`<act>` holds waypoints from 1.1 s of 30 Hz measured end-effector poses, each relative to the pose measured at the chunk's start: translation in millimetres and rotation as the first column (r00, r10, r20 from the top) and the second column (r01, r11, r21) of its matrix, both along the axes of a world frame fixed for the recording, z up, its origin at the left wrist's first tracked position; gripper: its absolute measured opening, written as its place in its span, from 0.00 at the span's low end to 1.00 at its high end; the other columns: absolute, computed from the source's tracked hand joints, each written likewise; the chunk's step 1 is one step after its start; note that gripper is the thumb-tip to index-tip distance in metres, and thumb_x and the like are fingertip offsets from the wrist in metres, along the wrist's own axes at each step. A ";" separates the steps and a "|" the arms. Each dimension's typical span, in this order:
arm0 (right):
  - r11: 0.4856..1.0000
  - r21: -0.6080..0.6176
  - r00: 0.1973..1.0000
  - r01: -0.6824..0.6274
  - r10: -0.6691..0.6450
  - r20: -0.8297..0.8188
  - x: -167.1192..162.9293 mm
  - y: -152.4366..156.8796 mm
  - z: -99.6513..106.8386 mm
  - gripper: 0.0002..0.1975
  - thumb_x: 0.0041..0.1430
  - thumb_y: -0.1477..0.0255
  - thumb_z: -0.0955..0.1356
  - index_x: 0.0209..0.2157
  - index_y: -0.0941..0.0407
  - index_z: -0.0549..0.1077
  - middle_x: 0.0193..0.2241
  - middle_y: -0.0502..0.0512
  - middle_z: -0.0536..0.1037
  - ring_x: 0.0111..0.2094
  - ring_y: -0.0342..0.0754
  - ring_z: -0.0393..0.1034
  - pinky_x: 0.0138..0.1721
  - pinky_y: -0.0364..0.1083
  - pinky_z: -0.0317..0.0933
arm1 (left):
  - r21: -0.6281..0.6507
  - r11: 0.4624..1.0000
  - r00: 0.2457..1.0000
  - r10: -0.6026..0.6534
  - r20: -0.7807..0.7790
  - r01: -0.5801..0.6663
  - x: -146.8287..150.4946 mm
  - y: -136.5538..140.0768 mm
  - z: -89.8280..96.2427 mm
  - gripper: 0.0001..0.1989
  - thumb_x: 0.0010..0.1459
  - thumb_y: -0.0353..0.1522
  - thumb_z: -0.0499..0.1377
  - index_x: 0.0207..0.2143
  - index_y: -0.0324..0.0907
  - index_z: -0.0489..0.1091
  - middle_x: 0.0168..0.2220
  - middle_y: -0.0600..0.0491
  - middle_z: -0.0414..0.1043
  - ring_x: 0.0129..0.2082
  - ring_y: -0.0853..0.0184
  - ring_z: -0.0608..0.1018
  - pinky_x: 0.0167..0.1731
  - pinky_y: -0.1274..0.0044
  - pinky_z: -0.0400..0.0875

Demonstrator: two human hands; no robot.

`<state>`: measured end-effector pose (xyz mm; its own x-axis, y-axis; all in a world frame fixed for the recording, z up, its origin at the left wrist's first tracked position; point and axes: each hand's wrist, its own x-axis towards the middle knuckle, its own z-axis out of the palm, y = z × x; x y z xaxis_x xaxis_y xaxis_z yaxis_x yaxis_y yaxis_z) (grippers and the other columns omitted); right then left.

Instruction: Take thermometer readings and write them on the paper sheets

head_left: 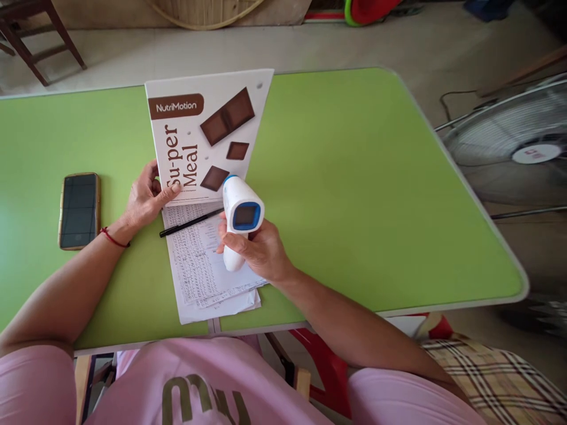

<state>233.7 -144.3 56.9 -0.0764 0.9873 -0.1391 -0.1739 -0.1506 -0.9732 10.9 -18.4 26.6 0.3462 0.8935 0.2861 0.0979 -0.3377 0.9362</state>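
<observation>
a pale, smooth floor (115, 53) runs behind my bench (376, 177), with a dark wooden stool (49, 53) at the far left and a round, woven-looking tray (208, 12) with a pale rim at the top edge. to the right stands a big fan (535, 154) with a wire cage and a white hub. the bench top is flat, plain green, with a grey edging and rounded corners.

my left hand (148, 195) grips the lower left edge of a white carton (208, 139), thumb on its front; the carton is tilted up over the near part of the bench. my right hand (261, 248) is wrapped around the handle of a white plastic thermometer (243, 215), shaped like a pistol, its dark screen framed in glossy blue and facing me. it is in front of the carton's lower right corner; whether they touch i can't tell.

below lie papers (195, 277) in rows of handwriting too small to read, a slim black pen (190, 223) across them. left of my forearm is a phone (80, 211) in a tan-edged case.

the carton reads "nutrimotion" on a brown band, then "su-per meal" sideways, beside printed chocolate pieces.
</observation>
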 end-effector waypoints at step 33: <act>0.668 0.458 0.211 -0.586 -0.420 0.883 20.5 25.3 -27.0 0.08 0.67 0.76 0.65 0.42 0.58 0.77 0.33 0.58 0.76 0.37 0.52 0.68 0.38 0.52 0.62 | 0.282 0.944 0.952 -0.087 -0.293 0.173 -11.8 24.2 -14.9 0.43 0.55 0.60 0.64 0.63 0.46 0.57 0.59 0.39 0.64 0.46 0.50 0.76 0.39 0.64 0.77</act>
<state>254.2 -119.0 30.0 -0.4860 0.7772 0.3997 0.8130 0.5698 -0.1196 -0.9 5.8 11.7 0.5563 0.7215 0.4124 0.2702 -0.6263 0.7313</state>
